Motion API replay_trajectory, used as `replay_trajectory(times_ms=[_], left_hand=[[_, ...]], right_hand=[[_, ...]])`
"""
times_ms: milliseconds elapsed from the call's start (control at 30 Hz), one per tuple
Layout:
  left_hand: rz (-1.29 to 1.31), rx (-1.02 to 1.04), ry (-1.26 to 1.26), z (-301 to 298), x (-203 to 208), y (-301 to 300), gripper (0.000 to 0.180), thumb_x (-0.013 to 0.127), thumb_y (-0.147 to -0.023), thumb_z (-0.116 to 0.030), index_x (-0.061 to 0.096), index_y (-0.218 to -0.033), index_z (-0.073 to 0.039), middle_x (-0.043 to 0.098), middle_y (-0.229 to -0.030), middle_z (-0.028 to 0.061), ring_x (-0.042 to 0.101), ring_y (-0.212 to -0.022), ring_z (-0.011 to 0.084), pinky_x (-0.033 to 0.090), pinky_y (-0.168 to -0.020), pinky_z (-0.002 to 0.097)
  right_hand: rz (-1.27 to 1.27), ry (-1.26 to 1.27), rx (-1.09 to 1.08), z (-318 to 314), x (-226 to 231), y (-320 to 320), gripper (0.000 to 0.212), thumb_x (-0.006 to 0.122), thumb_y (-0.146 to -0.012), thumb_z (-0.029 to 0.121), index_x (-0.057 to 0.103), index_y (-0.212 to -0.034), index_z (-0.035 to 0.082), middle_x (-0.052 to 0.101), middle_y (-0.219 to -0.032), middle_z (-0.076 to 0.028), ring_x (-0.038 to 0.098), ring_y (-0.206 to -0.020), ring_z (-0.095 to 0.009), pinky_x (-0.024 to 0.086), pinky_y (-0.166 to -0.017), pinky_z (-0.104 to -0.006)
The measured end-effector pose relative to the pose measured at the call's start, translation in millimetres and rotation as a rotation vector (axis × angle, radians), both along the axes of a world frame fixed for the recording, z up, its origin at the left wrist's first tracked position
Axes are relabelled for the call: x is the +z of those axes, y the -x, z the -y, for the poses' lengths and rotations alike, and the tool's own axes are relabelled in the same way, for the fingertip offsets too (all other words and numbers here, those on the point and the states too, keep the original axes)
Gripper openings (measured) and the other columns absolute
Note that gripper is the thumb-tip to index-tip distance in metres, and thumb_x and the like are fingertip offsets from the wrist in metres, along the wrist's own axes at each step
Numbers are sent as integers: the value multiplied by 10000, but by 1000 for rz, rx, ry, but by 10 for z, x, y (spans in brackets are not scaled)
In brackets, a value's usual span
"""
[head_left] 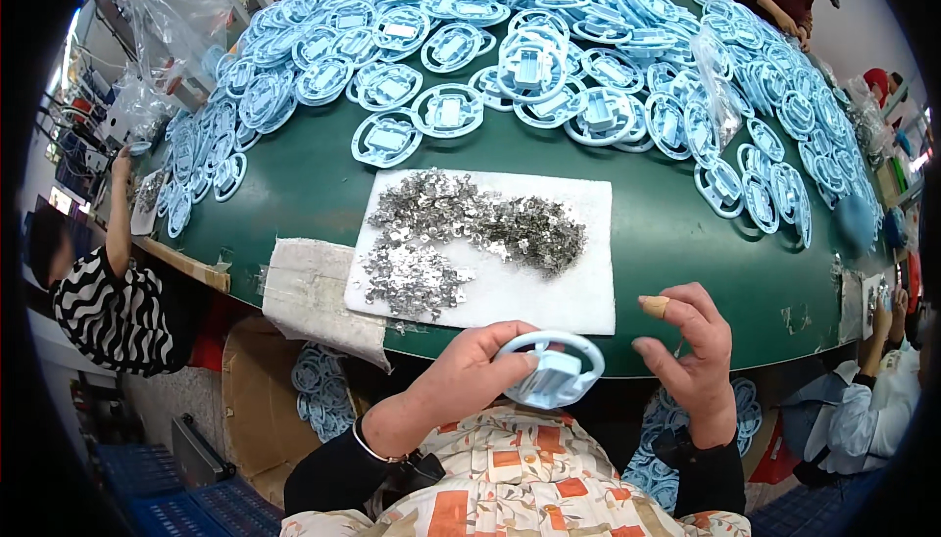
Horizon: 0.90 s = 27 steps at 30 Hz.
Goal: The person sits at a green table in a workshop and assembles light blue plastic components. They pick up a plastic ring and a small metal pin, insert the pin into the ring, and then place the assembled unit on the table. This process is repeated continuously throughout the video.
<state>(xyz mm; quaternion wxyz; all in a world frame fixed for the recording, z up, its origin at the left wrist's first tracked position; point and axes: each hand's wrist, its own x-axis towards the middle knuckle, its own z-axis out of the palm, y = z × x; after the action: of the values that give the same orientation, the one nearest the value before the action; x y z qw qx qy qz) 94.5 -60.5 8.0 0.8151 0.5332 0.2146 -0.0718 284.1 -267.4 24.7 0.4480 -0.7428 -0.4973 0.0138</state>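
Observation:
My left hand [480, 366] grips a light blue plastic steering-wheel-shaped part [557, 376] by its left side, thumb on top, just off the table's near edge. The part has a round rim and a boxy centre. To the right of it my right hand [691, 351] hovers with thumb and forefinger apart and a tan wrap on one fingertip. A tiny glint shows between those fingers, too small to name. Beyond both hands, small silver metal clips [417, 277] lie in heaps on a white foam sheet [549, 302]; a darker heap of metal pieces [539, 231] sits on its right.
A large pile of similar blue wheel parts [446, 111] covers the far side of the green table [686, 243]. A cloth-covered pad [314, 292] hangs at the near edge. Below stands a cardboard box [260, 400] with more parts. Other people work left, right and far right.

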Motion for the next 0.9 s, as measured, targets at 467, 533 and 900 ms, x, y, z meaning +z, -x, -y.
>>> replay_trajectory(times_ms=[467, 533, 900], left_hand=[[-259, 285, -1212, -568, 220, 921, 195, 746, -872, -157, 734, -1036, -53, 642, -594, 102, 664, -520, 238, 490, -508, 339], [-178, 318, -1342, -566, 141, 931, 211, 762, -863, -187, 744, -1042, -78, 662, -620, 107, 683, -557, 266, 507, -524, 362], [-102, 217, -1518, -604, 80, 840, 158, 816, -819, -241, 753, -910, -128, 686, -687, 98, 686, -618, 308, 518, -557, 413]], right_hand=[[312, 136, 394, -1455, -243, 768, 213, 795, -730, 107, 693, -917, 123, 581, -825, -17, 594, -828, -228, 494, -700, -363], [327, 128, 389, -1533, -238, 802, 211, 797, -734, 109, 696, -919, 121, 582, -823, -19, 593, -821, -231, 494, -702, -363], [365, 172, 236, -1658, -271, 654, 189, 801, -759, 111, 697, -917, 109, 611, -812, -40, 594, -808, -264, 485, -717, -399]])
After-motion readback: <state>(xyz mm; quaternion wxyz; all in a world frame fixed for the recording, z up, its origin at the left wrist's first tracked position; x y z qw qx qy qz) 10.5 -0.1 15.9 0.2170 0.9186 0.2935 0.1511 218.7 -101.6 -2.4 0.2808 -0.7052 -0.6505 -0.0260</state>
